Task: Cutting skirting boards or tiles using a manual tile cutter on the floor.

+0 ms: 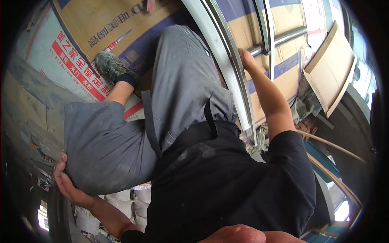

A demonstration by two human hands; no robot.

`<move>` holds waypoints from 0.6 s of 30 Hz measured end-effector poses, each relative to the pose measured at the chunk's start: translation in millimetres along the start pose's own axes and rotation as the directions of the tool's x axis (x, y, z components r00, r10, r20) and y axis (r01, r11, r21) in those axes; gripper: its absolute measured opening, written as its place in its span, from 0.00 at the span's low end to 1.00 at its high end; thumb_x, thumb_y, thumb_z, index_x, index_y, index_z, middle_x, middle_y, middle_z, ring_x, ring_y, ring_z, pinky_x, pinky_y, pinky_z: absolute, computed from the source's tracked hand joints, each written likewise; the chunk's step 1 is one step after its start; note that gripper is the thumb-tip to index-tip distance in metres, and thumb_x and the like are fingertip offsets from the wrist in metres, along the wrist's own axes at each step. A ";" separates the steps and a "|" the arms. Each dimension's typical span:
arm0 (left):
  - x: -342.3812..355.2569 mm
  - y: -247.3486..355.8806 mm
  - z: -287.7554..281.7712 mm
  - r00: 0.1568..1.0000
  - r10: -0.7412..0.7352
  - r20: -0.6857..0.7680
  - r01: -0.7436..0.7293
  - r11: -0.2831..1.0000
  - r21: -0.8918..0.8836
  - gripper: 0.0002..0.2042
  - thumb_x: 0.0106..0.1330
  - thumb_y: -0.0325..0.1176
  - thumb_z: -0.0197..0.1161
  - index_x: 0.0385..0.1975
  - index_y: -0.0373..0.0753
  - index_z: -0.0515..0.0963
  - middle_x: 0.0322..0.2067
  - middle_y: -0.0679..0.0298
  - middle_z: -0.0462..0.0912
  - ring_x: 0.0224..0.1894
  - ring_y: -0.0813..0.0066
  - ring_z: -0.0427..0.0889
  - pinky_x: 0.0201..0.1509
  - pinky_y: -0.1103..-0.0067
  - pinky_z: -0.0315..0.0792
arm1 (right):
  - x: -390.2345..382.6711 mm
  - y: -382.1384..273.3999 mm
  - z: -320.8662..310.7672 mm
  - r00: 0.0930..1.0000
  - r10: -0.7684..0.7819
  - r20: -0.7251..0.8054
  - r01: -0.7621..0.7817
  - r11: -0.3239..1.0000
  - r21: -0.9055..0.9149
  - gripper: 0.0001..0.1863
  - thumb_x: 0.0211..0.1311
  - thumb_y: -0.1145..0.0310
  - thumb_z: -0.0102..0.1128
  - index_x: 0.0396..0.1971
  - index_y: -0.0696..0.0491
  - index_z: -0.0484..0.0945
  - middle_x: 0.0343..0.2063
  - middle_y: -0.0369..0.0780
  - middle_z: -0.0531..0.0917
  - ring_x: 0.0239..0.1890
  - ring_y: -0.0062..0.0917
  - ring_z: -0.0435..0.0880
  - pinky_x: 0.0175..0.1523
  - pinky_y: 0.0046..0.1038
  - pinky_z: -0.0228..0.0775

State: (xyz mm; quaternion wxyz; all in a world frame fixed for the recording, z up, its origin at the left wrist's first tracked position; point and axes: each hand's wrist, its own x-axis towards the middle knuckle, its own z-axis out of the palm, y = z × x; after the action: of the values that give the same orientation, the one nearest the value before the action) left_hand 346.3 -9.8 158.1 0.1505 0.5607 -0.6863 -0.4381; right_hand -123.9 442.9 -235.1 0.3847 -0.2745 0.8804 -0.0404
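My right hand grips the edge of a long metal rail, which runs from the top down past my hip. Beyond it, dark metal bars lie across cardboard boxes with blue bands. My left hand rests with fingers extended against the side of my bent knee in grey trousers. My other leg lies beside the rail, and a camouflage shoe shows at the upper left.
Printed board sheets and brown cardboard lie under my legs. A bent cardboard piece stands at right, with wooden strips and bricks below it. White sacks sit at lower left, near a small cluttered patch of floor.
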 end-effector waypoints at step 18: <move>11.9 2.9 16.3 0.991 0.122 0.047 -0.116 0.987 -0.115 0.13 0.73 0.30 0.49 0.47 0.30 0.78 0.49 0.52 0.83 0.57 0.63 0.79 0.70 0.67 0.64 | -56.8 90.3 11.7 0.865 0.492 -0.097 -0.259 0.605 0.753 0.21 0.60 0.51 0.74 0.33 0.56 0.81 0.25 0.30 0.77 0.29 0.15 0.72 0.35 0.23 0.63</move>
State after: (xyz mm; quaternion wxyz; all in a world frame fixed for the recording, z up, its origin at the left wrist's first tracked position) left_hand 329.1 -13.6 147.6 0.1890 0.4975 -0.6967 -0.4811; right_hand -125.2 550.1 -231.7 0.3243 0.1008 0.8776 -0.3383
